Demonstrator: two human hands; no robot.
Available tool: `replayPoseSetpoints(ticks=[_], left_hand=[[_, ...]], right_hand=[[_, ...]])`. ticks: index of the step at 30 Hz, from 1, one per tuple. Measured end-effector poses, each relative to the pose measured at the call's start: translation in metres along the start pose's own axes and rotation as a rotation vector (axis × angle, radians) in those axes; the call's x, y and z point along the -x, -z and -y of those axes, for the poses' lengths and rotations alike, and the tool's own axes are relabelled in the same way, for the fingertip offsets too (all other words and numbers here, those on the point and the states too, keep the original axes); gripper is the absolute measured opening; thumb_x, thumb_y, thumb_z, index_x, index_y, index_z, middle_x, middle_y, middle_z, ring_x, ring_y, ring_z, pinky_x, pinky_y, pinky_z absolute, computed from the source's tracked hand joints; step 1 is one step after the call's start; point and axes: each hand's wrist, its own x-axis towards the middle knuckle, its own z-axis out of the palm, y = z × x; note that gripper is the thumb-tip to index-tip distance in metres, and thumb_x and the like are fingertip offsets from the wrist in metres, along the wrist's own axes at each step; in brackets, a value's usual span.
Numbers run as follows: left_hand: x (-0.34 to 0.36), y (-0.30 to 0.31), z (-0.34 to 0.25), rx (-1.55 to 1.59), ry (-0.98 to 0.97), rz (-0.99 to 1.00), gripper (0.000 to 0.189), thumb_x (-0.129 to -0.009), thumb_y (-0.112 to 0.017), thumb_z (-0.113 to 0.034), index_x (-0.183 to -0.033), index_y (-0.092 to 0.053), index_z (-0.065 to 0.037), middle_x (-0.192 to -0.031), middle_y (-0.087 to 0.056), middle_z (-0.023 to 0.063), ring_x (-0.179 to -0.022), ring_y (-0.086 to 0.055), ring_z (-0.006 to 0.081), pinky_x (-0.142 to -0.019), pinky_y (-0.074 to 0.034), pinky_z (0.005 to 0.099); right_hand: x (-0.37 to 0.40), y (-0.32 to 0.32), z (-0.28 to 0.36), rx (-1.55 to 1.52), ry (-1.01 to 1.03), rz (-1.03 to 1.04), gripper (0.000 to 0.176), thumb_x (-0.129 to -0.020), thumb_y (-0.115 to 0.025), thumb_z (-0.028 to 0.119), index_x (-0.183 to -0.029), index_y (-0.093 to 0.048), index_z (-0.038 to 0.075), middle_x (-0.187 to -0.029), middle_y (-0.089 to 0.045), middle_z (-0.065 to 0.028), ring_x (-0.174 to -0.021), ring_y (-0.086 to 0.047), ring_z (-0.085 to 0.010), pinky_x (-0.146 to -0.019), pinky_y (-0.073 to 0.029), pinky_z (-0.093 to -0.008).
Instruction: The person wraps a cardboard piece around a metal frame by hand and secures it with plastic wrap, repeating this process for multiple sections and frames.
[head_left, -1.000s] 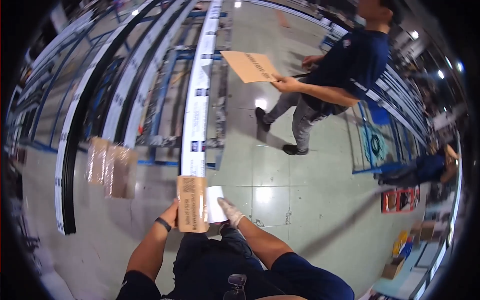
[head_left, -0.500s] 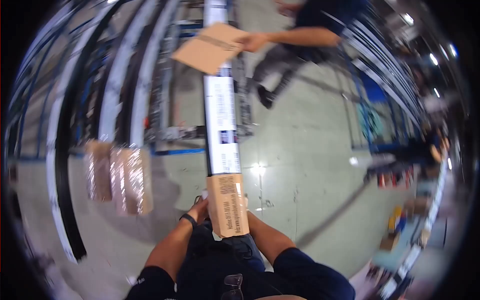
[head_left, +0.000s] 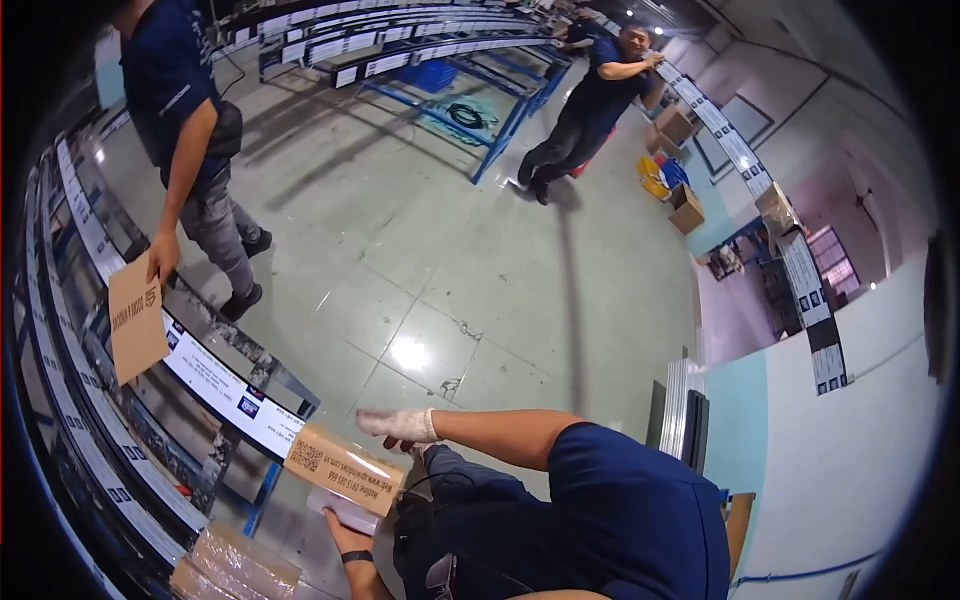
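A long profile (head_left: 225,385) in white printed film runs from the left toward me. Its near end is capped with a printed cardboard sleeve (head_left: 345,472). My left hand (head_left: 348,538), with a dark wristband, is beside the sleeve's lower side, closed around a pale roll-like item (head_left: 345,511) that lies against the cardboard; some of its fingers are hidden. Above the sleeve's other side, my right hand (head_left: 400,425), in a whitish glove, is open with fingers stretched out, apart from the cardboard. A co-worker's hand (head_left: 163,256) holds a flat cardboard piece (head_left: 138,318) over the profile.
More wrapped profiles (head_left: 90,440) lie on racks at left, one end in plastic-covered cardboard (head_left: 240,560). Another person (head_left: 600,95) grips a long wrapped profile (head_left: 740,150) at right. A blue rack (head_left: 510,130) and cardboard boxes (head_left: 685,208) stand farther back.
My view has swung to the right, so the profile now slants to the lower left. My right hand has come off the sleeve's side into the open. The co-worker's cardboard is lower, over the profile.
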Motion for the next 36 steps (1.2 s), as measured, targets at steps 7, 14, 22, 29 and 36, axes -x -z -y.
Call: replayPoseSetpoints(ticks=[7,14,22,29,36], left_hand=[[0.038,-0.019,-0.035,-0.052,-0.068,-0.031,0.066,-0.105,-0.046,-0.050,-0.153,-0.035,-0.006,-0.150,-0.048,0.0164,-0.135,-0.049,0.0358,-0.116,-0.037,0.0536],[0.077,-0.059,-0.063,0.017,-0.007,-0.040,0.051,-0.107,-0.045,-0.030,-0.151,-0.038,-0.005,-0.147,-0.052,0.0166,-0.133,-0.053,0.0352,-0.114,-0.041,0.0532],[0.094,-0.121,-0.048,-0.005,-0.347,-0.151,0.054,-0.098,-0.068,-0.027,-0.140,-0.045,-0.003,-0.129,-0.062,0.0110,-0.115,-0.063,0.0239,-0.098,-0.054,0.0410],[0.123,-0.196,-0.040,-0.683,-0.689,-0.435,0.073,-0.094,-0.072,-0.018,-0.151,-0.028,-0.004,-0.139,-0.050,0.0139,-0.122,-0.057,0.0240,-0.102,-0.049,0.0369],[0.099,-0.288,-0.023,-1.537,-1.065,-0.328,0.050,-0.094,-0.065,-0.014,-0.141,-0.054,-0.008,-0.145,-0.051,0.0143,-0.132,-0.046,0.0355,-0.114,-0.034,0.0428]], right_hand=[[0.030,-0.062,0.025,0.205,0.189,0.040,0.126,-0.075,-0.083,0.049,-0.161,-0.005,0.001,-0.120,-0.065,-0.0211,-0.101,-0.067,-0.0243,-0.080,-0.058,-0.0335],[0.015,-0.048,0.020,0.585,0.204,0.015,0.132,-0.073,-0.083,0.060,-0.160,-0.006,-0.003,-0.152,-0.044,-0.0236,-0.138,-0.047,-0.0338,-0.116,-0.039,-0.0373],[-0.020,-0.040,-0.007,0.138,0.296,0.181,0.119,-0.089,-0.072,0.051,-0.156,0.004,-0.011,-0.133,-0.060,-0.0205,-0.121,-0.061,-0.0236,-0.097,-0.051,-0.0320],[0.022,-0.019,0.033,-0.015,0.422,0.136,0.089,-0.097,-0.064,0.046,-0.157,-0.025,-0.006,-0.131,-0.058,-0.0162,-0.113,-0.058,-0.0206,-0.101,-0.045,-0.0310],[0.033,0.003,0.055,-0.061,0.347,0.264,0.083,-0.089,-0.077,0.034,-0.148,-0.036,-0.007,-0.134,-0.057,-0.0206,-0.118,-0.059,-0.0222,-0.101,-0.049,-0.0340]])
